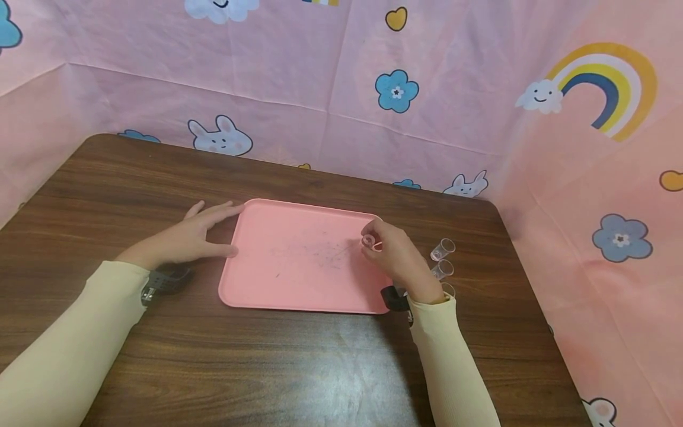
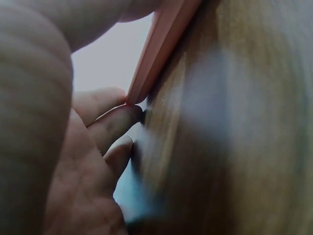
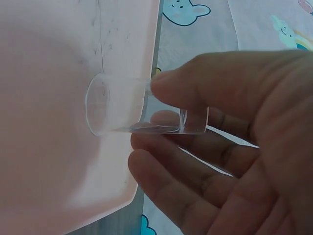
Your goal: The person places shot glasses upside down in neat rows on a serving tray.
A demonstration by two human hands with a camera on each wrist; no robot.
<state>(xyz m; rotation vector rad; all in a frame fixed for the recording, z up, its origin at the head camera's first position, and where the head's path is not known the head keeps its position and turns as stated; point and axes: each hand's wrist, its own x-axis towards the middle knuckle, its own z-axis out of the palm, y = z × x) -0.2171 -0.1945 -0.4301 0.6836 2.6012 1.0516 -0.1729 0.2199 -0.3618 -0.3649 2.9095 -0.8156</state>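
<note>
While the right hand (image 1: 399, 256) pinches a clear, cylindrical cup (image 1: 368, 241) between thumb and fingers, the cup points mouth-down above the right side of the rectangular pink tray (image 1: 299, 255). The left hand (image 1: 187, 237), its fingers loosely extended, touches the tray's left edge. Right of the tray stand three transparent cups (image 1: 442, 249), one partly hidden; beneath it lies a dark brown wood-grain table (image 1: 240, 362).

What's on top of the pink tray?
Dark marks show on the pink tray. The right hand holds a clear cup over its right side. That hand hides what's beneath.
</note>
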